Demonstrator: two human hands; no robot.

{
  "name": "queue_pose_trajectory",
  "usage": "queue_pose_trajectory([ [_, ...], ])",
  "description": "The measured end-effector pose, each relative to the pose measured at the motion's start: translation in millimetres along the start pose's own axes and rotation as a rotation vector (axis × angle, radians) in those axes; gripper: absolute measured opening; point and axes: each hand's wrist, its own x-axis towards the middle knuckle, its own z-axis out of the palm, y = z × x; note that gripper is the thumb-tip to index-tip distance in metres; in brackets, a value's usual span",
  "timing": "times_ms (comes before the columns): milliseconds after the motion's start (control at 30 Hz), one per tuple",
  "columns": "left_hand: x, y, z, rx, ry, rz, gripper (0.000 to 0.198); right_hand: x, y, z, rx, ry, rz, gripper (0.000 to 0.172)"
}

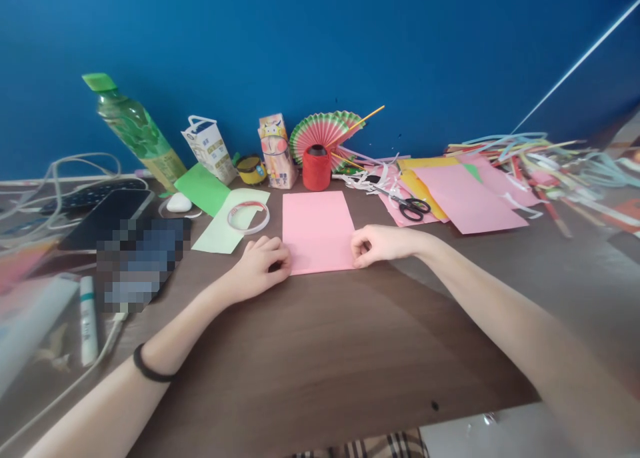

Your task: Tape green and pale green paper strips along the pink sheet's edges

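A sheet of pink paper [320,231] lies on the brown table in front of me, with a narrow crease or fold line along its near edge. At its near left corner my left hand [263,265] has its fingers curled and closed on the paper's edge. My right hand [377,246] pinches the near right corner between thumb and fingers. To the left of the sheet, a roll of tape [249,230] rests on a pale green sheet [220,235]. Black-handled scissors [414,209] lie to the right, beyond my right hand.
Along the blue wall stand a green bottle [140,135], two cartons, a red container [317,168] and a pleated paper fan [320,133]. More pink sheets [470,195] and paper strips [540,158] are heaped at right. Phones, a cable and a marker [88,321] lie left.
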Motion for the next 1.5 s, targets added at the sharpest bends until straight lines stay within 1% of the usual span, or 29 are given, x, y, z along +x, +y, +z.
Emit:
queue_pose_trajectory([
  [567,1.3,-1.5,3.2,-0.001,0.022,0.005,0.016,0.1,-0.7,-0.8,-0.008,-0.001,0.015,0.018],
  [933,1.4,0.3,4.4,0.024,0.029,0.0,0.014,-1.5,-6.8,-1.4,-0.041,0.005,0.037,0.016],
  [1133,0.9,2.5,4.3,0.056,0.036,-0.044,0.013,-2.3,-5.6,-0.5,-0.065,0.022,0.03,0.017],
  [1433,1.4,2.0,3.3,0.021,0.055,-0.109,0.011,-2.8,-4.3,2.9,-0.074,0.049,0.031,0.02],
  [1500,0.9,1.5,3.2,0.004,0.064,-0.115,0.014,-3.7,-6.1,3.4,-0.094,0.067,0.038,0.02],
])
